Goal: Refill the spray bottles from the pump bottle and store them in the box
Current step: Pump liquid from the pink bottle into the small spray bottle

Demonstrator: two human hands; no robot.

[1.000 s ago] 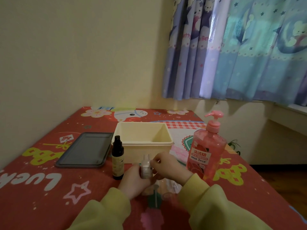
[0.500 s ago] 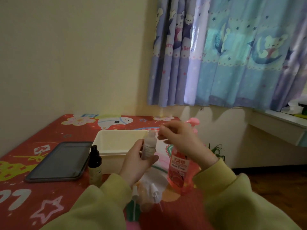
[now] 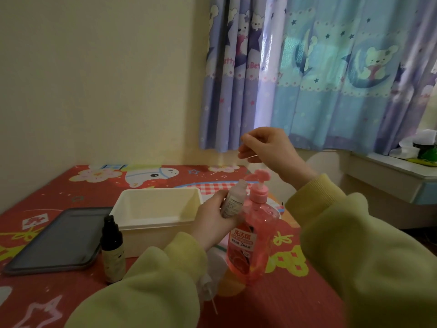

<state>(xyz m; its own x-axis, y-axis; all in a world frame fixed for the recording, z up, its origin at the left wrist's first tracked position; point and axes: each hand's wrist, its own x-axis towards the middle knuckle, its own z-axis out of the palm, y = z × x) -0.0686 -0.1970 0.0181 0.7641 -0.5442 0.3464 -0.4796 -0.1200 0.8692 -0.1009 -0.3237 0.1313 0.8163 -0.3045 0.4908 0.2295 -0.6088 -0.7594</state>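
My left hand grips a small pale spray bottle, uncapped and tilted toward the nozzle of the pink pump bottle. The pump bottle stands upright on the red table, right of the white box. My right hand hovers above the pump head with fingers curled, pinching a spray cap whose thin tube sticks out below the fingers. A dark spray bottle stands capped in front of the box's left corner. Another white spray head lies on the table, partly behind my left sleeve.
A grey flat lid lies left of the box. The wall runs along the table's left and far edges, with curtains behind. A white ledge holding bags sits to the right, beyond the table's edge.
My right hand pulled the cap off the small bottle and rose above the pump. My left hand carried the bottle rightward and tilted it toward the pink bottle's nozzle.
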